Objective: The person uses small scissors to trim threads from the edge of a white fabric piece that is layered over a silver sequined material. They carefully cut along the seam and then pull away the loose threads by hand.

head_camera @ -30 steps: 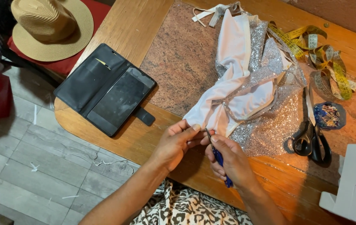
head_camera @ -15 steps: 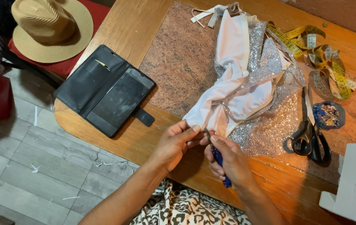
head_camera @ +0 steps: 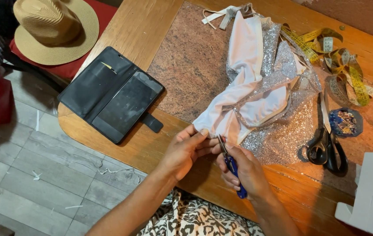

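A white garment with silver glitter fabric [head_camera: 256, 94] lies bunched on the wooden table [head_camera: 151, 26]. My left hand [head_camera: 185, 150] pinches the garment's near white corner at the table's front edge. My right hand [head_camera: 245, 172] grips a small blue-handled thread snipper [head_camera: 230, 164], its metal tip pointing up at the pinched corner. Both hands are close together, almost touching.
A black phone in an open wallet case [head_camera: 114, 94] lies at the table's left edge. Large black-handled scissors [head_camera: 326, 144], a small round tin of pins [head_camera: 346, 122] and a yellow tape measure [head_camera: 335, 57] sit right. A white machine corner [head_camera: 372, 196] is bottom right. A straw hat [head_camera: 53, 28] rests top left.
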